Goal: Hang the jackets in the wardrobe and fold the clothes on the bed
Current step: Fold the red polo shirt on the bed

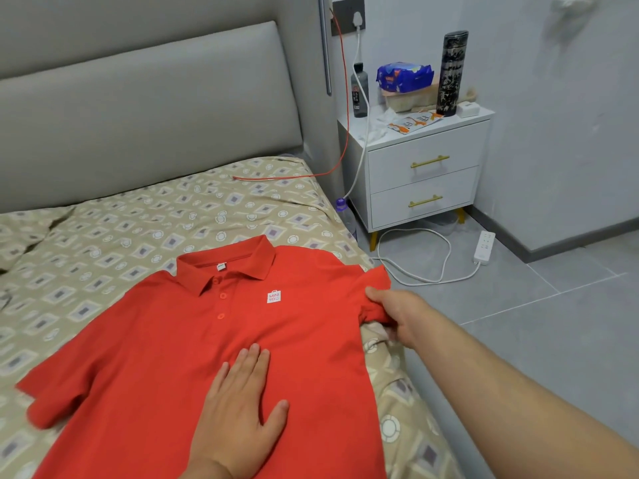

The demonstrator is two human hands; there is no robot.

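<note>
A red polo shirt (166, 344) lies front up and spread out on the bed (145, 216), collar toward the headboard, with a small white logo on the chest. My left hand (238, 413) lies flat on the shirt's middle, fingers straight and pressing the cloth. My right hand (397, 314) grips the shirt's right sleeve at the bed's right edge, fingers curled round the cuff. The shirt's left sleeve lies spread toward the lower left.
A grey padded headboard (138, 108) backs the bed. A white nightstand (422, 167) stands at the right with a bottle, a flask and packets on top. A red cable (273, 177) lies on the sheet. White cords and a power strip (484, 247) lie on the grey floor.
</note>
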